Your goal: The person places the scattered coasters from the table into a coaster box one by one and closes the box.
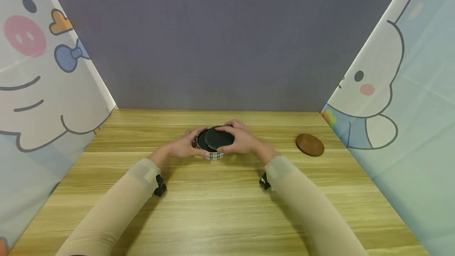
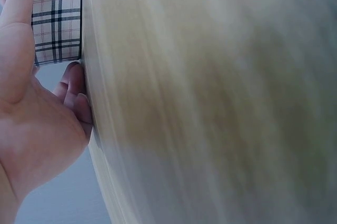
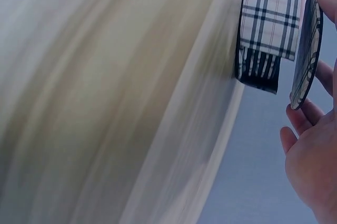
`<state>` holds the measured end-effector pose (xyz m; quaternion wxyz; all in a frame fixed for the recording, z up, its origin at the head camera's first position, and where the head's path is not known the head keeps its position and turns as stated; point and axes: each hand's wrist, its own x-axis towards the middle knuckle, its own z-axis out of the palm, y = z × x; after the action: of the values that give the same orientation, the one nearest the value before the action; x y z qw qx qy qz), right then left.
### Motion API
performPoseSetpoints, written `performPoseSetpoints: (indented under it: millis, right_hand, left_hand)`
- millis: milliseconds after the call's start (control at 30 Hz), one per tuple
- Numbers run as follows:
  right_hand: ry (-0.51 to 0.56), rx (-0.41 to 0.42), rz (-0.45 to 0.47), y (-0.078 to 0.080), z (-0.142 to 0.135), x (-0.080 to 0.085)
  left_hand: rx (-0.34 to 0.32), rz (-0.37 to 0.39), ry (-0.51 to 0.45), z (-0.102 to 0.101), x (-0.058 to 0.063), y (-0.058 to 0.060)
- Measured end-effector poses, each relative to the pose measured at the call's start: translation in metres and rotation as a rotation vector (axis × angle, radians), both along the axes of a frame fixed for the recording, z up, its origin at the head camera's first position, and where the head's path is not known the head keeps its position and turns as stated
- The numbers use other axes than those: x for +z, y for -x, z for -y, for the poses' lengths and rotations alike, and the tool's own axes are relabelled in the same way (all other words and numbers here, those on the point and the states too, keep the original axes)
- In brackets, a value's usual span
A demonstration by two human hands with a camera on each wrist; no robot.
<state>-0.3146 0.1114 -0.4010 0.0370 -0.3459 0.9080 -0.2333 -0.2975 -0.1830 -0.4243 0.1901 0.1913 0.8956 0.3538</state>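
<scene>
A round plaid coaster holder [image 1: 213, 156] with a dark inside stands on the wooden table. My left hand [image 1: 183, 145] grips its left side, thumb along the front wall; in the left wrist view the thumb lies against the plaid wall [image 2: 58, 19], the lower fingers curled near the table. My right hand [image 1: 243, 140] pinches a round black coaster [image 1: 220, 138] by its edge, tilted above the holder's right part. In the right wrist view the coaster [image 3: 307, 50] shows a plaid rim and stands slightly apart from the holder [image 3: 271, 13], whose wall has a cut-out.
A brown round wooden disc [image 1: 310, 145] lies on the table [image 1: 213, 208] to the right. A grey panel [image 1: 220, 42] rises behind the table, and cartoon-printed sheets [image 1: 376, 129] flank both sides.
</scene>
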Motion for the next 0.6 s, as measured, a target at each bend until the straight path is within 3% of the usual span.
performPoseSetpoints:
  millis: [600]
  right_hand:
    - [-0.028, 0.015, 0.056, 0.005, 0.02, -0.005]
  left_hand:
    - [-0.012, 0.021, -0.04, 0.0, 0.001, 0.0]
